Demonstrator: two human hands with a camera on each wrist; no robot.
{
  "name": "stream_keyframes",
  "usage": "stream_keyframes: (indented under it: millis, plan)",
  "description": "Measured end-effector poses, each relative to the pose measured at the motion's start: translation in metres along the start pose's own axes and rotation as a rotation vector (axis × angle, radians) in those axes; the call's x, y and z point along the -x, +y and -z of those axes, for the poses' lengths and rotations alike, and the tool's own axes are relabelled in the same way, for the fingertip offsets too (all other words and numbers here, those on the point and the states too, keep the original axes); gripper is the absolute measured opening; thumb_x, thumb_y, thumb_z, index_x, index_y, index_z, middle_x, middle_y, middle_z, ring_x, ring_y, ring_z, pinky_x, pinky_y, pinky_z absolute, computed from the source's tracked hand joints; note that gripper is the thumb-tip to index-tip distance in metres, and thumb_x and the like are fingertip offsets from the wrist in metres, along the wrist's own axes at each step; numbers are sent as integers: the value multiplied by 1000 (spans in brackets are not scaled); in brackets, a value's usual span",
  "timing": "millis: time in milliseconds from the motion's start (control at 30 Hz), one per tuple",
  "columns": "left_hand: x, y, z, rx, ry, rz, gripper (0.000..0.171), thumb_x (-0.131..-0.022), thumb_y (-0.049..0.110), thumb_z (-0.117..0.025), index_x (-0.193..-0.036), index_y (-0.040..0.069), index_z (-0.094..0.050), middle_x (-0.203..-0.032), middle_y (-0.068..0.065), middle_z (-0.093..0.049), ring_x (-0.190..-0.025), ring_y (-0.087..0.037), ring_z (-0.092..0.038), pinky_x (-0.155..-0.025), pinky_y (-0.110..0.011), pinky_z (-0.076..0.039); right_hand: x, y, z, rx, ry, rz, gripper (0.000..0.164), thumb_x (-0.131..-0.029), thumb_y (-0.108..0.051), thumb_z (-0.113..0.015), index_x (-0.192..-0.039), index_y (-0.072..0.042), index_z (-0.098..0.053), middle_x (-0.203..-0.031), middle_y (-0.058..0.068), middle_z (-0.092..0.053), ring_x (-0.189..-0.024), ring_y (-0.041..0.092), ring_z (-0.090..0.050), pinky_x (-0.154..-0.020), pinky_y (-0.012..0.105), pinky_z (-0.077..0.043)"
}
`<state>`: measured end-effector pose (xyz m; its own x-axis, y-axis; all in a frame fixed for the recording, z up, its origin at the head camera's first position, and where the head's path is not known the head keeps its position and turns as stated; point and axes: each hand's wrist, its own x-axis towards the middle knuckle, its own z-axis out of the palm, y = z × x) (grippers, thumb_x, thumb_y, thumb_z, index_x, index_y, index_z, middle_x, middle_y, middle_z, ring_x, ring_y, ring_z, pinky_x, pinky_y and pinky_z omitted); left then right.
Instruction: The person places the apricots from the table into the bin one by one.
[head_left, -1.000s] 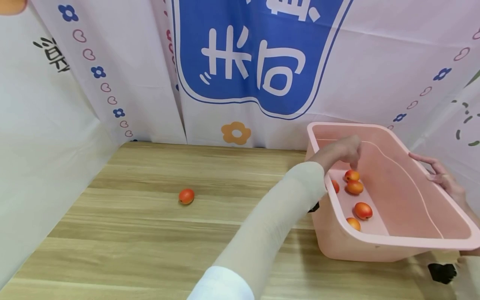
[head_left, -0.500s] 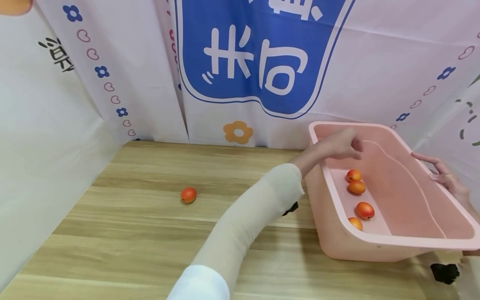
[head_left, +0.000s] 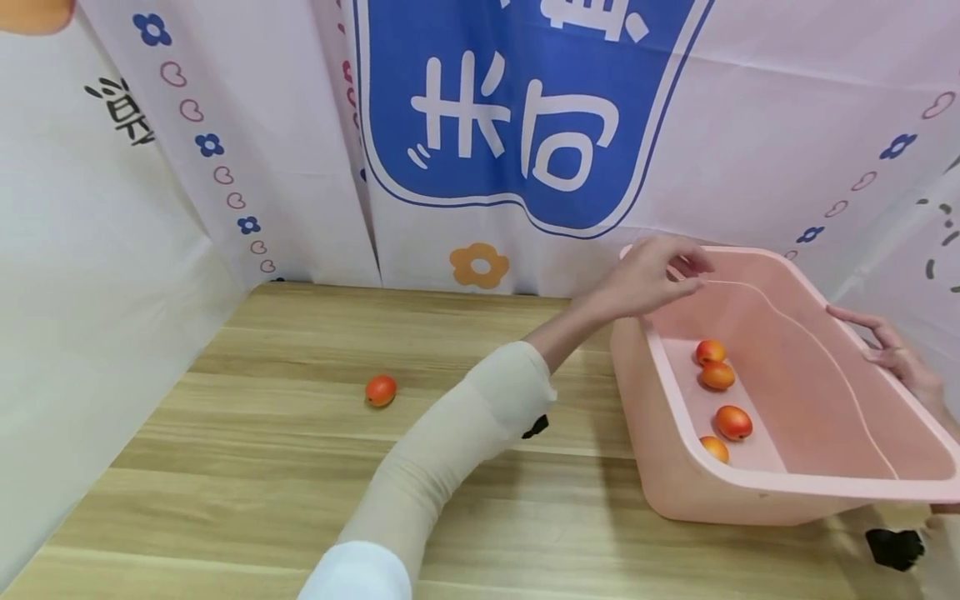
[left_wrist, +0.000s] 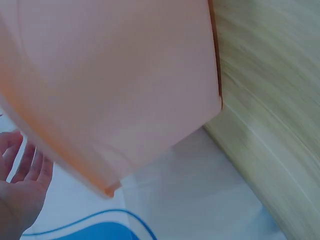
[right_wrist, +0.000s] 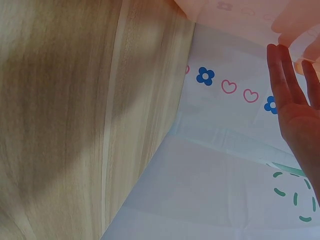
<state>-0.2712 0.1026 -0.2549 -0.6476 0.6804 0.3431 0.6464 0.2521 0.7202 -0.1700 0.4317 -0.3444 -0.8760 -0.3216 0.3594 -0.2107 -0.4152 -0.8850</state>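
My left hand [head_left: 656,271] is over the far left rim of a pink plastic bin [head_left: 825,487], with fingers loosely bent and nothing seen between them. In the left wrist view, that hand [left_wrist: 25,180] is beside the bin's rim. Several small orange-red cherry tomatoes [head_left: 733,423] lie on the bin floor, and the near left wall partly hides one. A single cherry tomato [head_left: 381,390] sits on the table, left of the bin. My right hand [head_left: 903,367] rests at the bin's right rim. Its fairly straight fingers [right_wrist: 280,70] touch the outer wall in the right wrist view.
The wood-grain table [head_left: 247,467] ends at a white printed cloth [head_left: 300,167] behind it. More white cloth stands along the left and right sides. The bin is close to the back cloth.
My left hand has risen from low inside the bin, near the tomatoes, and moved left to the rim. A tomato by the left wall has gone out of sight. My right hand stays put.
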Motion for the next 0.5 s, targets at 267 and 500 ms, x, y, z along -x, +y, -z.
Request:
stream_keyframes:
  millis: [267,500]
  plan:
    - [40,-4,25,43,86,-73,23,-99,2,-68,-121,-6,-70,-118,-18,-71,-103,-20,-69,-86,-13,-54,1,0,0,8,-71,5,70,-102,10,2,-157,-7,-37,-117,15,-72,-72,19,-72,-58,25,-59]
    - [73,-10,43,-15,104,-81,21,-98,1,-68,-118,-7,-70,-113,-17,-72,-100,-21,-69,-86,-15,-55,0,0,1,-22,-102,32,72,-100,12,4,-157,-2,-37,-126,19,-70,-70,21,-74,-57,26,-60]
